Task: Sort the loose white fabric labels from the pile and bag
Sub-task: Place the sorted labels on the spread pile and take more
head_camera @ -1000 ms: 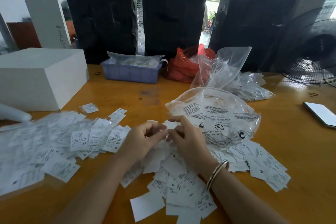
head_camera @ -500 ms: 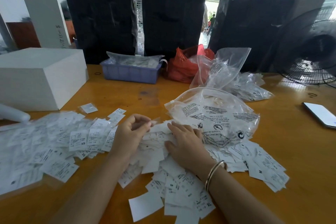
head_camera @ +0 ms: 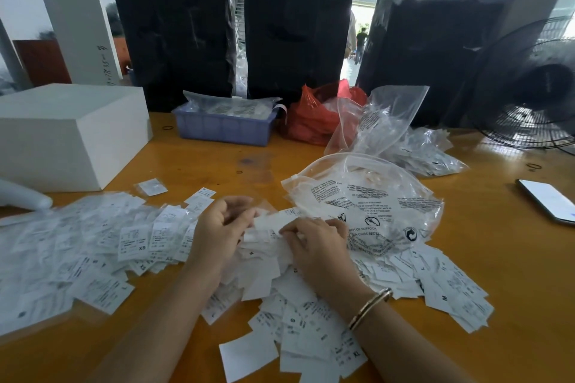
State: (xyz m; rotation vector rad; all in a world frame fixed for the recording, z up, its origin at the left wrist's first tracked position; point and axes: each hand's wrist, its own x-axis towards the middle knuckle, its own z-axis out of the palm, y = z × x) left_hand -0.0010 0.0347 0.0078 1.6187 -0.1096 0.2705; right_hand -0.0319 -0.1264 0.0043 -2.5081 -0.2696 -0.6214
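Left hand palm-up, fingers curled, pinching one label; right hand palm-down, fingertips pinching labels atop pile, just beside clear bag on surface

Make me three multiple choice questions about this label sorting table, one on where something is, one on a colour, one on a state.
1. Where does the phone lie?
A. at the table's right edge
B. on the white box
C. in the tray

2. What colour is the tray at the back?
A. green
B. blue-purple
C. yellow

3. What is the left hand doing?
A. lying flat and open
B. holding the phone
C. pinching a white label

Answers:
1 A, it rests on bare wood far right.
2 B, its walls are blue-purple.
3 C, its fingers curl onto the label, which the right hand also touches.
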